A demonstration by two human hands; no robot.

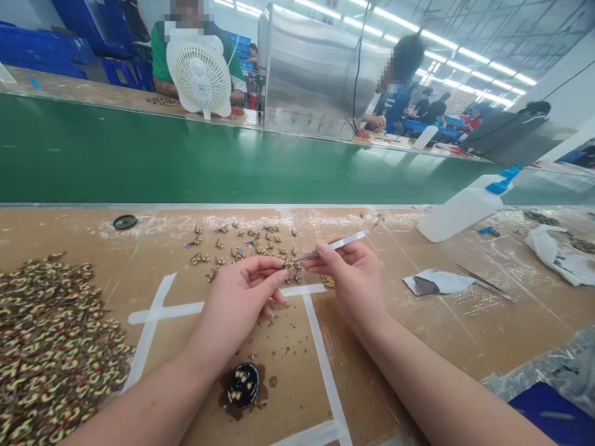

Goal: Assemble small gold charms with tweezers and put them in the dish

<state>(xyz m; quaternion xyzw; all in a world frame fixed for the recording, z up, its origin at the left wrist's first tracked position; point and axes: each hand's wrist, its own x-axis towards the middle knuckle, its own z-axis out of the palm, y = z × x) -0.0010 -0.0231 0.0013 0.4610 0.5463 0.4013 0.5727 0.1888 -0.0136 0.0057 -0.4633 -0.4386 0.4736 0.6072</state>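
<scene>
My left hand (251,288) pinches a small part, mostly hidden between thumb and forefinger, above the upper edge of a taped rectangle. My right hand (348,272) is closed around metal tweezers (344,240), whose tips meet the small part at the left fingertips. Just beyond my hands, several small curled parts (253,241) lie scattered on the brown table, some with blue bits. A round black dish (243,384) with wet liquid and small pale pieces sits inside the white tape (320,353). A few tiny gold pieces (328,281) show beside my right hand.
A large pile of small parts (60,347) covers the left side. At right are a white bottle (458,214), a torn packet (437,282) and other tweezers (488,284). Behind runs a green belt (186,161), with a fan (199,74) and people beyond.
</scene>
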